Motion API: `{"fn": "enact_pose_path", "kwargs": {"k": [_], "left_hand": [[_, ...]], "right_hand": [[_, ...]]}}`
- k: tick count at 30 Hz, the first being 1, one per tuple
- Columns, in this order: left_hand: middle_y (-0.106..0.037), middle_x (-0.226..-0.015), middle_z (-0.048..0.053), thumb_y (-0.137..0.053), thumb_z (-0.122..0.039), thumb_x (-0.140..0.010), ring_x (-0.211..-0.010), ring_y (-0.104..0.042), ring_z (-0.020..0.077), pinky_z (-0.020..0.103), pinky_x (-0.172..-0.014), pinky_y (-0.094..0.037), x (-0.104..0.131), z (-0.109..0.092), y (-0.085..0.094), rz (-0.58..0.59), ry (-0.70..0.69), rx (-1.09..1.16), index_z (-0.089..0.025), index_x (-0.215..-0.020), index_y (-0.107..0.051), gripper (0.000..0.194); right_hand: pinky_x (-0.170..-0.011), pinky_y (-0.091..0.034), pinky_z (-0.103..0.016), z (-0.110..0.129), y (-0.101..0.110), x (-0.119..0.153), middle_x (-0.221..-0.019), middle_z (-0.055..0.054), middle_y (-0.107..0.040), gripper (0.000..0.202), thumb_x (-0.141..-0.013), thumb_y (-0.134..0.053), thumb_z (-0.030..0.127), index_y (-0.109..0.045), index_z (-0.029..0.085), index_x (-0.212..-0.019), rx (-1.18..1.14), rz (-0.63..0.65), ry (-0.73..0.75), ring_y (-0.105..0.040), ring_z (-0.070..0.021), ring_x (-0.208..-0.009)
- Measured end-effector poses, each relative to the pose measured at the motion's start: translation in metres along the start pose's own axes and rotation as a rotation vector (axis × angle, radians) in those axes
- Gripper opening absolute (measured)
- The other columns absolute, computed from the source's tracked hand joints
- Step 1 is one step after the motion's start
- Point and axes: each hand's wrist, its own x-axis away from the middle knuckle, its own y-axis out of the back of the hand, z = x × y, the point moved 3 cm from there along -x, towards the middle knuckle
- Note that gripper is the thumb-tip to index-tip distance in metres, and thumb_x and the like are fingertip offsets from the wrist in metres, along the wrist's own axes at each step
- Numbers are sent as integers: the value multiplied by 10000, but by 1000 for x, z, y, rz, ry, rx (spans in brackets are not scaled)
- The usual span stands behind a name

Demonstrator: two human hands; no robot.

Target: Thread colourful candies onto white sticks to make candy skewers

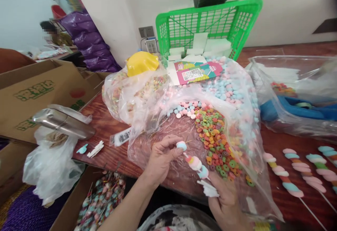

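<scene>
One pastel marshmallow (181,146) in the pinch of the left hand (163,155); one candy skewer (195,163) in the right hand (224,195)

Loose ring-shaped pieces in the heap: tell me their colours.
The ring-shaped pieces are mixed green, yellow, orange and red, best seen in the head view.

Left forearm (133,203), one: bare, entered at the lower edge and slanted forward and rightward. Left hand (166,155), one: bare, thumb and forefinger were drawn together in a pinch. Right hand (223,194), one: bare, lay lower and nearer the body, fingers bent in a grip, directed forward and leftward. Hands: were held apart.
</scene>
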Motion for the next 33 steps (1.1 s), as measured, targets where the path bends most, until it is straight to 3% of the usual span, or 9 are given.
{"fn": "enact_pose_path", "kwargs": {"k": [6, 12, 19, 28, 30, 33], "left_hand": [[-628, -1018, 55, -865, -211, -553, -789, -600, 137, 229, -632, -539, 4, -4, -6, 2, 42, 74, -200, -811, -796, 267], [-667, -941, 43, -842, -219, -607, -836, -601, 134, 195, -686, -515, 5, 0, -2, -10, -81, 44, -213, -828, -796, 226], [-685, -1016, 49, -714, -183, -788, -922, -631, 153, 243, -805, -525, 10, 2, 5, -16, -410, -286, -255, -1070, -732, 291], [-693, -1044, 87, -594, -25, -831, -964, -664, 168, 290, -863, -555, 18, -3, -1, 78, -1000, -881, -198, -1180, -653, 393], [-698, -1051, 96, -562, 1, -830, -992, -665, 178, 302, -885, -554, 17, -2, 0, 118, -1061, -967, -188, -1195, -643, 419], [-707, -1036, 95, -537, 19, -826, -979, -672, 176, 296, -862, -563, 15, 1, 1, 159, -1036, -981, -188, -1180, -651, 425]], "right_hand": [[-527, -491, -168, 5, 0, -5, -698, 10, -662, 368, -792, -394, 5, -577, 200, -1045, 43, -1, 39, -650, -116, -564], [-560, -524, -196, 1, -3, 4, -793, -32, -713, 442, -775, -378, -6, -557, 185, -1131, 74, -2, 69, -682, -137, -621], [-493, -479, -189, -3, -10, 14, -664, 16, -643, 389, -806, -403, 12, -568, 175, -1119, 60, 44, -22, -624, -120, -518], [-527, -481, -214, -2, -17, 12, -624, 15, -600, 256, -843, -410, 42, -604, 190, -920, -13, 100, -133, -595, -136, -530], [-525, -476, -213, -1, -17, 12, -611, 18, -580, 239, -847, -418, 48, -604, 188, -901, -26, 63, -115, -582, -134, -526], [-508, -453, -204, 3, -15, 9, -615, 21, -590, 246, -841, -431, 38, -617, 188, -902, -30, 13, -119, -559, -123, -509]]}}
